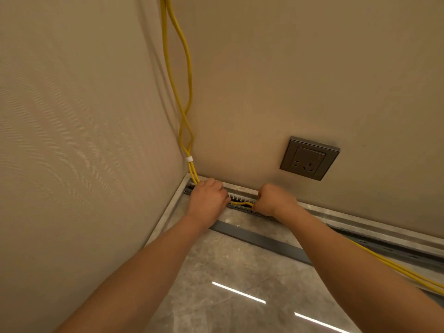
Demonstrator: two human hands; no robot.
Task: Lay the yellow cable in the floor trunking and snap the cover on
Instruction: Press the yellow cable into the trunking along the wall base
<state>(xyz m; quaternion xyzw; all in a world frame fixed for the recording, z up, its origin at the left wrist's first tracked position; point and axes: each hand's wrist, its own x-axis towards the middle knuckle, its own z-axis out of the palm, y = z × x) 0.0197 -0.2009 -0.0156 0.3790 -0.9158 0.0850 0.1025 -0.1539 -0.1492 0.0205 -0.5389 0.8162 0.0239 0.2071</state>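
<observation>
Yellow cable [189, 92] strands hang down the wall corner, bound by a white tie [189, 159], and bend into the grey slotted floor trunking [242, 197] along the wall's foot. My left hand [207, 199] presses down on the cable in the trunking near the corner. My right hand [274, 200] is closed around the cable a short way to the right. A short yellow stretch shows between both hands. More cable [394, 267] trails out to the right over the trunking. The grey cover strip [259, 240] lies flat on the floor beside the trunking.
A grey wall socket [309, 158] sits on the wall above my right hand. Beige walls meet in the corner at the left. The floor [228, 272] is glossy grey stone with light reflections.
</observation>
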